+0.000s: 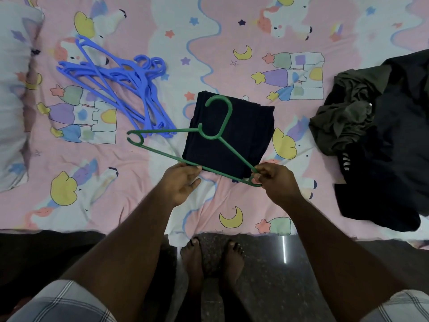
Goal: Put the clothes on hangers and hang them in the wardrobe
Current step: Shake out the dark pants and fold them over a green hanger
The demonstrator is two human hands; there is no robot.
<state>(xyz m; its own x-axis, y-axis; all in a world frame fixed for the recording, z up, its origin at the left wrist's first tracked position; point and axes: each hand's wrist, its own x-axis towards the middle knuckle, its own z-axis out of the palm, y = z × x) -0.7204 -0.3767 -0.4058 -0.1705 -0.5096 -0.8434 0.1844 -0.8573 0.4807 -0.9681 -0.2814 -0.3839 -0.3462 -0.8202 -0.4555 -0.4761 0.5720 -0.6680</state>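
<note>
**Green hanger held over folded garment, both hands**

Head view. Bed sheet [144,182], pink with a cartoon print, across most of the frame. Pile of blue hangers [116,89] lying loose at upper left, well apart from both hands. Heap of dark and olive clothes [376,135] bunched at the right edge of the bed. Pillow [14,101] at far left. Bare feet [211,259] on dark floor below the bed edge. Nothing between camera and hands.

Folded dark garment [234,135] flat at centre of the sheet. Green hanger [216,135] lying across and over it, hook pointing away, one arm stretching left past the garment's edge.

Left hand [183,182]: fingers curled, thumb and fingertips pinching the bottom bar near its middle. Right hand [276,180]: fingers closed tight, pinching the hanger's right end corner. Whether hanger touches garment: cannot tell.
</note>
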